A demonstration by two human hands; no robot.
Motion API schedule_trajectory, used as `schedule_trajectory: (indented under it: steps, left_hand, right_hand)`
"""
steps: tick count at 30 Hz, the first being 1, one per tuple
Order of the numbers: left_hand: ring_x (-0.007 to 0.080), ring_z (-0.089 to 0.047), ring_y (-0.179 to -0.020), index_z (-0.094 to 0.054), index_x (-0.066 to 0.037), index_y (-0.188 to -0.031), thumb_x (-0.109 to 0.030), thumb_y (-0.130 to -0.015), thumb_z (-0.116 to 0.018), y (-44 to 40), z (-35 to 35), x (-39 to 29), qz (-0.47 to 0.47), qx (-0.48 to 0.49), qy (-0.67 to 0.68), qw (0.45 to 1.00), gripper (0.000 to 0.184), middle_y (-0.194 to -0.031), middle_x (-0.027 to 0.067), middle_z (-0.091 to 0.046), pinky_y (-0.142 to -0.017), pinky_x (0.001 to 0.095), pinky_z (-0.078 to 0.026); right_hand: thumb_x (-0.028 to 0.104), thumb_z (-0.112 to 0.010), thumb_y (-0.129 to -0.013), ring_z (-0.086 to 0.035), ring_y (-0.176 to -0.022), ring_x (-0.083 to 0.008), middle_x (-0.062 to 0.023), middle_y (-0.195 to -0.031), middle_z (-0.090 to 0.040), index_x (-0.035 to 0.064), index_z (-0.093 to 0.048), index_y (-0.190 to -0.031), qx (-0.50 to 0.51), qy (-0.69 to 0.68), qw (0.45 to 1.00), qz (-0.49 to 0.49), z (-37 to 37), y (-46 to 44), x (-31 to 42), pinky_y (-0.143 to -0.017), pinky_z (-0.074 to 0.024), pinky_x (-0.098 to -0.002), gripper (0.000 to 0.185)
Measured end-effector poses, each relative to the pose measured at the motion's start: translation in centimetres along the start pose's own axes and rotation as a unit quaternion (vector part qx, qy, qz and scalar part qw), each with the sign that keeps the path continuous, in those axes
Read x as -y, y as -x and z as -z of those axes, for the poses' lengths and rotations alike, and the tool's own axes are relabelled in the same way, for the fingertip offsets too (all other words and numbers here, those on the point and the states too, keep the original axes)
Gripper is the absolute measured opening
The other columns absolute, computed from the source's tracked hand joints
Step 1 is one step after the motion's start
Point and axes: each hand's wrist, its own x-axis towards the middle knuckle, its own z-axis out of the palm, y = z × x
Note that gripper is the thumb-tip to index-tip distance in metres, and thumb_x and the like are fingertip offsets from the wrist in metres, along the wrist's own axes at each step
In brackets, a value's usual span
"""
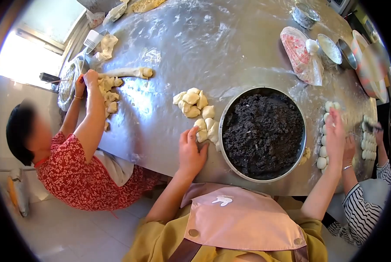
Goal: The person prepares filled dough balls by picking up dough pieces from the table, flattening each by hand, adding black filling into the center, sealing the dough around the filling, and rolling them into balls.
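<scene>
My left hand point(192, 151) rests at the front of a loose heap of pale dough pieces point(208, 112), its thumb apart and its fingertips by the nearest pieces. Whether it presses on one of them I cannot tell. Just right of the heap stands a wide round metal pan point(222, 146) filled with dark, crumbly filling point(265, 131). On the pan's far side my right hand point(334, 134) is over a row of smooth white dough balls point(321, 162), fingers stretched out, with nothing visible in it. Part of that row is hidden behind the hand.
At left, a person in red patterned clothing point(79, 174) handles dough beside a long dough roll point(127, 73) and cut pieces point(111, 97). At right, a striped-sleeved person's hand point(349, 150) is close to mine, near more dough balls point(369, 144). A tied bag point(298, 54) and bowls point(329, 49) stand behind.
</scene>
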Motion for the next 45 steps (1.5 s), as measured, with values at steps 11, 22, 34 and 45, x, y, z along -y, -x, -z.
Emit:
schedule_trajectory:
  steps: [11,22,34,45]
  left_hand:
    - [0.0068,-0.060,-0.076,-0.051,-0.004,-0.130,0.002,-0.084,-0.063,-2.0,2.1,2.1,0.198,0.034,0.354,0.913,0.048,-0.106,0.0078,-0.061,-0.067,0.0191,-0.048]
    - [0.0205,-0.061,-0.103,-0.055,-0.002,-0.127,0.005,-0.088,-0.053,-2.1,7.1,3.6,0.288,0.080,0.682,0.668,0.040,-0.122,0.0099,-0.058,-0.086,0.0304,-0.050]
    - [0.0309,-0.056,-0.090,-0.062,-0.005,-0.091,-0.022,-0.075,-0.073,-1.6,4.8,6.2,0.062,-0.100,-0.055,0.992,0.026,-0.093,0.0121,-0.056,-0.079,0.0379,-0.046]
    - [0.0352,-0.051,-0.112,-0.059,-0.001,-0.113,-0.009,-0.078,-0.062,-2.1,3.0,8.7,-0.014,-0.083,-0.129,0.988,0.036,-0.114,0.0136,-0.056,-0.096,0.0395,-0.042]
  right_hand:
    - [0.011,-0.061,-0.090,-0.051,-0.118,-0.0212,-0.0070,-0.125,-0.056,0.0061,-0.054,-0.124,0.020,0.015,0.996,0.090,-5.7,3.8,9.8,-0.100,-0.0389,-0.0359,0.035]
    - [0.007,-0.054,-0.095,-0.048,-0.121,-0.0188,-0.0115,-0.129,-0.053,-0.0010,-0.050,-0.128,0.043,-0.077,0.996,-0.007,-5.5,5.1,4.9,-0.102,-0.0380,-0.0320,0.034]
    - [0.016,-0.051,-0.099,-0.051,-0.113,-0.0158,-0.0079,-0.124,-0.056,-0.0017,-0.052,-0.128,0.012,-0.042,0.999,-0.019,-4.8,4.8,3.6,-0.098,-0.0388,-0.0281,0.034]
    - [0.009,-0.054,-0.097,-0.051,-0.118,-0.0191,-0.0109,-0.128,-0.054,-0.0027,-0.049,-0.130,0.016,-0.040,0.998,0.037,-6.8,3.6,5.2,-0.102,-0.0377,-0.0303,0.036]
